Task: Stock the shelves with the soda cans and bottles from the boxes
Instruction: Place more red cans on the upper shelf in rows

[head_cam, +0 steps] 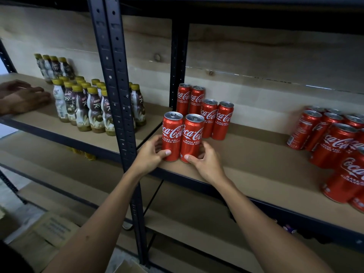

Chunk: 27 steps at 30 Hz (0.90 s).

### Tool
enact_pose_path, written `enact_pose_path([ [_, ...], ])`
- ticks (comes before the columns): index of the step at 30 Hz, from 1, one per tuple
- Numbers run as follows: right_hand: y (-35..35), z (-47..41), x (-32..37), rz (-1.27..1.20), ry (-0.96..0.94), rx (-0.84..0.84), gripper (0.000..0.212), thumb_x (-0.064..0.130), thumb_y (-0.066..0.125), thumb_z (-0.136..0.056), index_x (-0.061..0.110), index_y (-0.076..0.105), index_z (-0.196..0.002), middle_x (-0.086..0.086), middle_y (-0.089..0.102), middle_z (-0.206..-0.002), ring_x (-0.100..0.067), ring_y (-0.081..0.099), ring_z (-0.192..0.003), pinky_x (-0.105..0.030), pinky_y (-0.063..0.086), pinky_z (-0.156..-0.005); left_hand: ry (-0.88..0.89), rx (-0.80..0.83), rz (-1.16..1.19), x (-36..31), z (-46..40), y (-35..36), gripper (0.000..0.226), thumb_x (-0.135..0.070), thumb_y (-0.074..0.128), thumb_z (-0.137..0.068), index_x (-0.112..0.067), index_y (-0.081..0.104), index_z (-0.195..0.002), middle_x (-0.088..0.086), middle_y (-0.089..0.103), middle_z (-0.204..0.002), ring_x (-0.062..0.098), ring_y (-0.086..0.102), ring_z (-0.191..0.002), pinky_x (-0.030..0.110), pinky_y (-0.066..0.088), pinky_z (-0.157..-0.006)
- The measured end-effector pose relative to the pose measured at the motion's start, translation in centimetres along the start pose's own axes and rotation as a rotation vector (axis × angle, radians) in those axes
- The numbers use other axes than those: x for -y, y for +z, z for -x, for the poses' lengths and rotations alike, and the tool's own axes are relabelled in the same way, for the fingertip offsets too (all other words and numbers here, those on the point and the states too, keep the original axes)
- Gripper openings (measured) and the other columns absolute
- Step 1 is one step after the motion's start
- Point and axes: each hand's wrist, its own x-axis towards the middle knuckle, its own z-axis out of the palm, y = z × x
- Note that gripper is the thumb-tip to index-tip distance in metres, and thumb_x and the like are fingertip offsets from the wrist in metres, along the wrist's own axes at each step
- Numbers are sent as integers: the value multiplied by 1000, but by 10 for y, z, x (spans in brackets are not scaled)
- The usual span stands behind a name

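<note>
Left hand (150,153) gripping slim red aluminium can (172,135), right hand (204,161) gripping its twin (191,137), upright, touching, fibreboard shelf (256,154)

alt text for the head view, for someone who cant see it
A left hand and right hand each grip one of two red cans side by side at the shelf front. Four more cans stand behind; bottles fill the left bay.

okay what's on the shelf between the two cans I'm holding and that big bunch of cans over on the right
Nothing: the head view shows only bare shelf board between the held cans and the right-hand cluster of cans.
</note>
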Motion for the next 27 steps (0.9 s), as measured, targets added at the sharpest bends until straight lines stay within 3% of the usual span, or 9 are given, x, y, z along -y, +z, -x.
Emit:
enact_pose_path([
  [2,5,1,1,15,21,-31,73,38,83,-75,24,47,-137,5,61,-127,-9,63,-98,-25,53,-86,-2,8,-3,-2,2,0,57,0,61,-91,-11,39,-142,-8,57,-123,-3,56,-109,20,44,-98],
  [4,9,3,2,46,29,-43,77,46,82,-71,27,46,-136,2,61,-130,-17,61,-111,-41,52,-96,-7,1,-3,-2,4,0,59,-2,60,-93,-12,34,-145,-6,57,-127,5,56,-114,26,44,-102],
  [5,9,4,4,54,27,-41,77,46,82,-71,27,45,-137,1,60,-131,-18,60,-115,-42,50,-100,-8,3,-2,-2,5,-1,61,-4,61,-93,-14,32,-146,-5,57,-129,9,55,-118,30,44,-104],
  [9,7,6,7,24,33,-7,72,31,81,-78,20,44,-139,-2,59,-135,-18,58,-120,-40,48,-104,0,-33,-54,-3,10,3,72,-19,77,-82,-19,36,-141,-12,52,-125,4,54,-111,22,47,-92],
  [13,8,9,9,-2,55,-21,70,31,82,-77,21,44,-134,-3,60,-132,-18,64,-112,-43,53,-98,6,-161,-118,0,7,8,65,-17,77,-82,-15,45,-138,-1,59,-129,13,56,-118,32,47,-101],
  [16,11,12,12,31,46,-54,67,35,82,-77,21,44,-130,-3,60,-132,-20,65,-110,-42,54,-95,-12,-137,-111,1,5,6,65,-14,73,-85,-16,43,-142,2,58,-134,14,54,-122,36,45,-105],
  [24,13,14,12,79,46,-67,65,41,81,-77,23,41,-125,-4,61,-131,-22,65,-110,-42,54,-93,10,-133,-112,1,7,7,63,-12,71,-87,-15,42,-142,0,56,-134,10,51,-121,31,43,-102],
  [27,12,14,12,94,39,-60,66,42,80,-77,23,41,-126,-4,60,-132,-22,65,-109,-42,54,-92,-1,-110,-108,2,5,5,63,-15,70,-87,-18,41,-143,2,56,-136,16,52,-126,39,43,-107],
])
